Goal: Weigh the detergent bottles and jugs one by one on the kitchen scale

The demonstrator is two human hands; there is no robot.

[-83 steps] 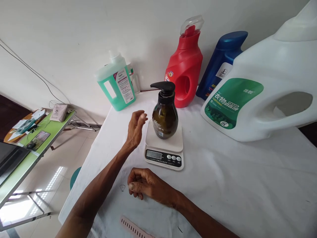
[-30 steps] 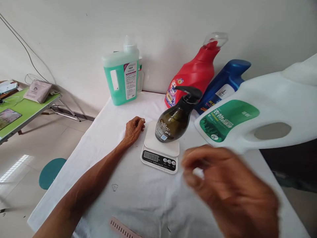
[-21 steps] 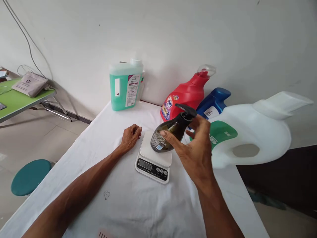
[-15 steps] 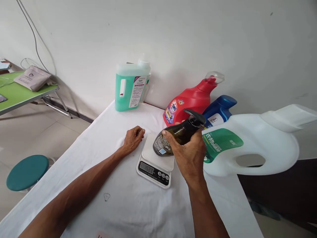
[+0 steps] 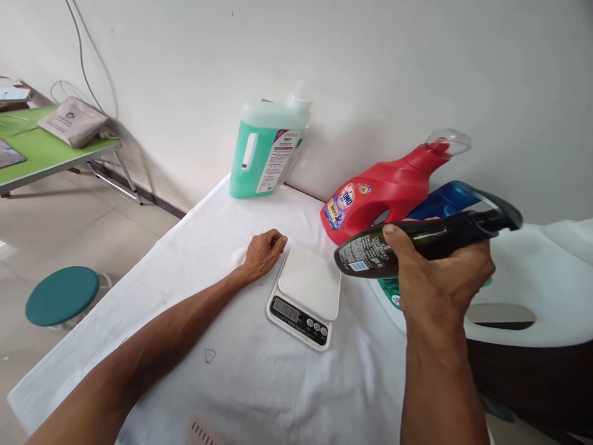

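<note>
One dark pump bottle (image 5: 435, 236), gripped in the right hand (image 5: 438, 281), tilted nearly sideways, base toward the white scale (image 5: 308, 284), left hand (image 5: 265, 254) loosely closed, fingers curled, on white cloth (image 5: 356, 383), beside the scale, apart from the bottle.

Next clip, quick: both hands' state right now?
Left hand: loosely closed beside the white scale, nothing visible in it.
Right hand: closed around the dark pump bottle, holding it tilted.
</note>
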